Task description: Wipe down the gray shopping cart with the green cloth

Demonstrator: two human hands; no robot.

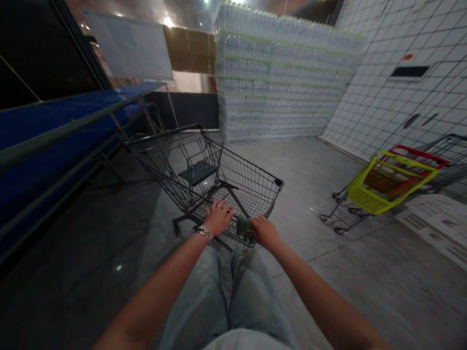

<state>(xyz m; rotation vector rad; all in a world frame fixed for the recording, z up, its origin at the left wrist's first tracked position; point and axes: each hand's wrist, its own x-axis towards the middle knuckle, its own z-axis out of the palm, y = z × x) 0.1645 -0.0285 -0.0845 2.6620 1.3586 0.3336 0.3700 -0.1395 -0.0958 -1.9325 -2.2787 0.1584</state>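
A dark wire shopping cart (251,167) stands just in front of my legs, its basket toward the right and its handle toward the far left. My left hand (220,217), with bracelets on the wrist, lies on the cart's near side rim with its fingers stretched out. Closed at the cart's near right corner, my right hand (264,232) grips a small green cloth (243,227), which hangs against the wire side. Inside the basket, a black child-seat flap (197,172) is folded down; I see no goods in there.
Blue-topped metal tables (73,104) run along the left. A tall wrapped stack of bottled water (277,82) stands at the back. To the right are a yellow-green cart (375,199) with red parts and flat white printed boards or boxes (438,218) by the tiled wall (394,102).
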